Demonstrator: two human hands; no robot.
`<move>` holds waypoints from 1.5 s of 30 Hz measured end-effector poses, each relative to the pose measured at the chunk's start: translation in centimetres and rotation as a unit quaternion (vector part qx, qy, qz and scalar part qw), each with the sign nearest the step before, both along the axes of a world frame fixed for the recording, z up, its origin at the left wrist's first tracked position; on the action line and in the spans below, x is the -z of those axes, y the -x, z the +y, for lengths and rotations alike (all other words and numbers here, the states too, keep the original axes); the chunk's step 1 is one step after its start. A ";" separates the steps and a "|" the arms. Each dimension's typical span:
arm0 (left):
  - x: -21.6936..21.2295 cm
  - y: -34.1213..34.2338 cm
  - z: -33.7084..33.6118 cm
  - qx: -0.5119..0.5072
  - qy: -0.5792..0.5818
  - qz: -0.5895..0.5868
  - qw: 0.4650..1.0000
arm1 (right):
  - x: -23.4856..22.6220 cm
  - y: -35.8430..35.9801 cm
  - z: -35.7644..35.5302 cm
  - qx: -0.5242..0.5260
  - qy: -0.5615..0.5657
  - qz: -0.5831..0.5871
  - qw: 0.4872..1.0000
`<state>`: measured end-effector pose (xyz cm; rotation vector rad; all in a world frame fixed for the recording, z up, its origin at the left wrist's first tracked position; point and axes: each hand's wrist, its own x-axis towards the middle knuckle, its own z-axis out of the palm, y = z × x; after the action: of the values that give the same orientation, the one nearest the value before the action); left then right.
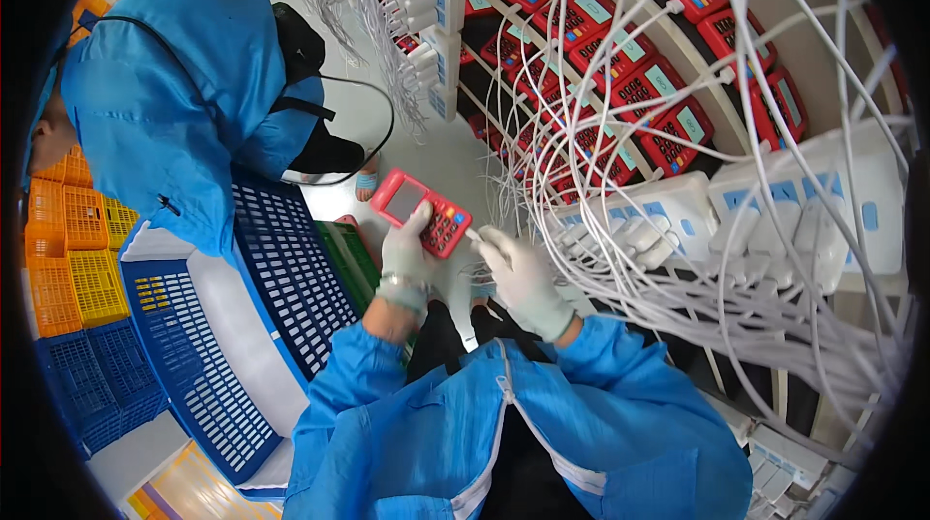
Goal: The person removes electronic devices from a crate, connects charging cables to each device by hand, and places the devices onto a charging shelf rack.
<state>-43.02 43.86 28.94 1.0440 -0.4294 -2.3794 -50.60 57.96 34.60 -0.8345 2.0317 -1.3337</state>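
Note:
My left hand, in a white glove, holds a red handheld card terminal with a grey screen and a keypad, tilted toward me. My right hand, also gloved, is at the terminal's lower right end, pinching what looks like a white cable end right against it. Both sleeves are blue.
Shelves at the right carry many red terminals wired by white cables to white power strips. A blue slatted crate stands at the left, orange crates beyond. Another person in blue bends over at the upper left.

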 end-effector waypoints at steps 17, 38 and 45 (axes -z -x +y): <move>17.6 28.0 -8.4 0.277 0.541 -0.251 0.753 | 1.7 -0.9 11.2 0.013 -0.106 -0.439 0.892; -14.1 -11.0 -19.5 0.017 0.606 -0.123 0.785 | -0.8 -3.3 -0.3 -0.002 -0.095 -0.352 0.931; 4.1 -31.5 -16.1 0.440 0.560 -0.521 0.470 | -1.5 -7.4 -6.5 -0.025 -0.169 -0.378 0.910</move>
<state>-11.50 27.79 24.80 1.4660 -2.9737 -0.8019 -43.23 51.48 36.09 -0.1534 1.5250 -1.0070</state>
